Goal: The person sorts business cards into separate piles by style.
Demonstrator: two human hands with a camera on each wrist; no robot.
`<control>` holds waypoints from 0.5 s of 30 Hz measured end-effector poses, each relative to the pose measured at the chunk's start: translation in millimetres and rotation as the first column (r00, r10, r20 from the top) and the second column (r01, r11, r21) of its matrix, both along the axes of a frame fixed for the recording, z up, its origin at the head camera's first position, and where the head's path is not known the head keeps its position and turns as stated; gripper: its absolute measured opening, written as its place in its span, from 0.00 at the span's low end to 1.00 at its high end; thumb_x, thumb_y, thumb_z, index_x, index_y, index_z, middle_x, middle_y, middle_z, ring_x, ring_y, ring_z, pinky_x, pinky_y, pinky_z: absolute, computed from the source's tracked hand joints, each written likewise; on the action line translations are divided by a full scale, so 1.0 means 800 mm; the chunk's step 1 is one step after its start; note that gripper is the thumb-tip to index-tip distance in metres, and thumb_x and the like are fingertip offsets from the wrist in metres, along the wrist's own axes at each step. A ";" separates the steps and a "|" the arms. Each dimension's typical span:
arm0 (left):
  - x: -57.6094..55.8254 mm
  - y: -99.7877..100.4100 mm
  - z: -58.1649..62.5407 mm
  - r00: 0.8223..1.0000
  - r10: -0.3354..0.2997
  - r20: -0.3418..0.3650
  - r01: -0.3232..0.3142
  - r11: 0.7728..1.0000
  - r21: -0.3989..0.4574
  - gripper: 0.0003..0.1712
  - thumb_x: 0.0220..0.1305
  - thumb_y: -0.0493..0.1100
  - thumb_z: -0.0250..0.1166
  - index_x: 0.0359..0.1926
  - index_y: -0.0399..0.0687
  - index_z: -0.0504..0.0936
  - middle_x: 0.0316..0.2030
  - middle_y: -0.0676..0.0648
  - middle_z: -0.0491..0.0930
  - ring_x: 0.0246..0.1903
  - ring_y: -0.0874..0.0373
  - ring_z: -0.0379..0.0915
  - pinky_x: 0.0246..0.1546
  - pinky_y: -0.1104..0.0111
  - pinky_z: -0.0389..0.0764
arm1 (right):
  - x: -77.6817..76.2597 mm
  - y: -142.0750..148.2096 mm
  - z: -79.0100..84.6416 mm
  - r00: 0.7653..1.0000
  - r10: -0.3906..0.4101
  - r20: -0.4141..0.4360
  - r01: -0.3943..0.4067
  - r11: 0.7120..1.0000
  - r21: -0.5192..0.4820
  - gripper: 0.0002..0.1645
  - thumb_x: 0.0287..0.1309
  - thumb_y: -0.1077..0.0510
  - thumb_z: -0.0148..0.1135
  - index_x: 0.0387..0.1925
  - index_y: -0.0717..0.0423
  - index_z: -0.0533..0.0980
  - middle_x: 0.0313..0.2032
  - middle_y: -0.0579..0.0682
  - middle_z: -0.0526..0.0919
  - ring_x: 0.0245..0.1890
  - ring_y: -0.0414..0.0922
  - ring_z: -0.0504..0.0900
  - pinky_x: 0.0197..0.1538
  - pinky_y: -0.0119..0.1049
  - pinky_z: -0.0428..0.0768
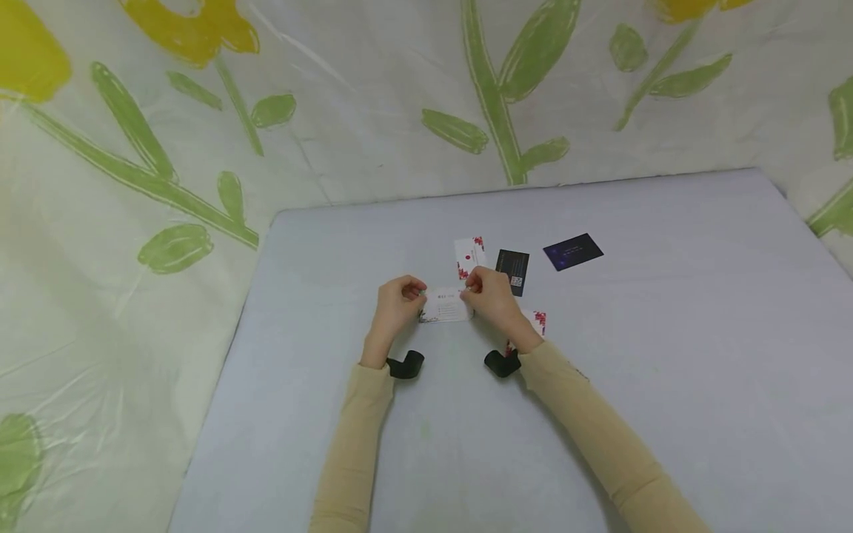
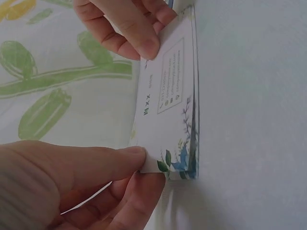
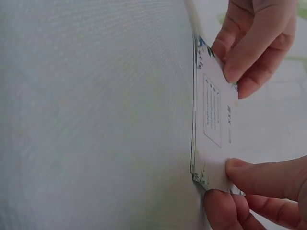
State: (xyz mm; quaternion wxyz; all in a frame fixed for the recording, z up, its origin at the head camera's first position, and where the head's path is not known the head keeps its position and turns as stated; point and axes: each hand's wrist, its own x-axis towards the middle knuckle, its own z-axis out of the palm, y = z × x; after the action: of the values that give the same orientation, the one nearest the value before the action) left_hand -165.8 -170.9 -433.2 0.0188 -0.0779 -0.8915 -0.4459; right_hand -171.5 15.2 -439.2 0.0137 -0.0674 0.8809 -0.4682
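A white business card (image 1: 445,307) with printed text and leafy corner decoration is between both hands. My left hand (image 1: 396,307) pinches its left end between thumb and fingers. At the other end, my right hand (image 1: 492,296) pinches it the same way. In the left wrist view, the card (image 2: 160,124) stands tilted, its lower long edge near the tabletop. A second edge with similar print shows just behind it, so more than one card seems stacked. The right wrist view also shows a doubled edge along the card (image 3: 213,120).
Beyond the hands lie a white card with red flowers (image 1: 469,255), a black card (image 1: 513,266) and a dark blue card (image 1: 573,252). Another red-flowered card (image 1: 537,321) is partly under the right forearm. The pale table (image 1: 633,414) meets a flower-printed curtain (image 1: 373,111).
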 end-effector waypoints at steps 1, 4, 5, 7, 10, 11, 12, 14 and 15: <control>0.000 0.000 0.000 1.000 0.000 0.000 0.000 1.000 0.000 0.07 0.48 0.27 0.60 0.31 0.33 0.79 0.26 0.42 0.75 0.28 0.53 0.71 0.30 0.68 0.74 | 0.000 -0.001 0.001 1.000 0.005 0.001 -0.005 1.000 0.012 0.06 0.45 0.67 0.62 0.27 0.62 0.71 0.23 0.52 0.72 0.26 0.44 0.68 0.27 0.32 0.67; 0.000 -0.001 -0.002 1.000 0.003 -0.002 -0.003 1.000 -0.014 0.07 0.47 0.27 0.60 0.31 0.33 0.79 0.26 0.42 0.75 0.27 0.53 0.71 0.29 0.69 0.73 | 0.000 -0.003 0.003 1.000 0.021 -0.005 -0.021 0.998 0.060 0.07 0.46 0.67 0.62 0.27 0.62 0.71 0.23 0.52 0.71 0.26 0.44 0.68 0.27 0.32 0.66; 0.001 -0.001 -0.002 1.000 0.004 -0.001 -0.004 1.000 -0.019 0.07 0.47 0.27 0.60 0.31 0.33 0.79 0.25 0.42 0.75 0.27 0.54 0.71 0.29 0.69 0.73 | 0.000 -0.004 0.004 1.000 0.026 -0.007 -0.026 0.997 0.075 0.06 0.46 0.67 0.61 0.27 0.63 0.71 0.23 0.52 0.71 0.25 0.44 0.68 0.27 0.32 0.66; 0.001 0.000 -0.001 1.000 0.007 0.002 -0.007 1.000 -0.029 0.07 0.47 0.26 0.60 0.31 0.33 0.79 0.25 0.43 0.75 0.27 0.54 0.70 0.28 0.69 0.72 | 0.001 -0.005 0.005 0.999 0.036 -0.011 -0.034 0.994 0.104 0.06 0.46 0.67 0.61 0.26 0.63 0.71 0.22 0.52 0.71 0.25 0.45 0.68 0.26 0.32 0.66; 0.001 0.002 -0.001 1.000 0.007 -0.002 -0.007 0.998 -0.058 0.07 0.47 0.26 0.60 0.31 0.33 0.79 0.25 0.43 0.75 0.26 0.54 0.70 0.28 0.69 0.72 | 0.001 -0.007 0.007 0.999 0.049 -0.007 -0.047 0.988 0.148 0.06 0.47 0.66 0.61 0.26 0.63 0.70 0.21 0.52 0.70 0.24 0.45 0.67 0.25 0.32 0.64; 0.001 0.002 -0.001 1.000 0.007 -0.003 -0.007 0.998 -0.068 0.07 0.48 0.26 0.59 0.31 0.33 0.78 0.25 0.43 0.75 0.26 0.54 0.70 0.28 0.69 0.71 | 0.001 -0.007 0.008 0.999 0.052 -0.001 -0.051 0.985 0.166 0.06 0.47 0.66 0.60 0.27 0.63 0.70 0.21 0.51 0.69 0.24 0.45 0.67 0.25 0.32 0.64; 0.001 0.003 -0.001 1.000 0.007 -0.003 -0.007 0.997 -0.080 0.06 0.48 0.26 0.59 0.31 0.33 0.78 0.25 0.43 0.75 0.26 0.54 0.70 0.28 0.69 0.71 | 0.001 -0.008 0.008 0.998 0.055 0.005 -0.055 0.981 0.183 0.06 0.48 0.65 0.60 0.27 0.63 0.70 0.20 0.51 0.69 0.24 0.45 0.66 0.25 0.32 0.64; 0.001 0.004 -0.002 1.000 0.008 -0.007 -0.008 0.995 -0.103 0.06 0.48 0.26 0.59 0.30 0.33 0.78 0.25 0.43 0.75 0.26 0.54 0.69 0.28 0.69 0.71 | 0.000 -0.008 0.008 0.998 0.063 0.021 -0.066 0.975 0.212 0.06 0.48 0.65 0.60 0.27 0.63 0.70 0.20 0.51 0.69 0.23 0.45 0.66 0.24 0.32 0.63; 0.001 0.004 -0.003 1.000 0.008 -0.006 -0.009 0.993 -0.116 0.06 0.48 0.26 0.59 0.30 0.33 0.78 0.25 0.43 0.75 0.26 0.54 0.69 0.29 0.69 0.71 | 0.000 -0.009 0.007 0.998 0.063 0.029 -0.068 0.972 0.223 0.06 0.49 0.64 0.59 0.27 0.63 0.70 0.20 0.51 0.68 0.23 0.45 0.66 0.24 0.32 0.63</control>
State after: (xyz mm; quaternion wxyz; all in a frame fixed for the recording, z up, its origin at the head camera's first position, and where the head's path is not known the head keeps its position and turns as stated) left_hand -165.2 -167.4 -435.6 0.0187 -0.0764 -0.9161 -0.3932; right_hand -171.6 8.2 -433.2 0.0464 -0.0895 0.9251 -0.3662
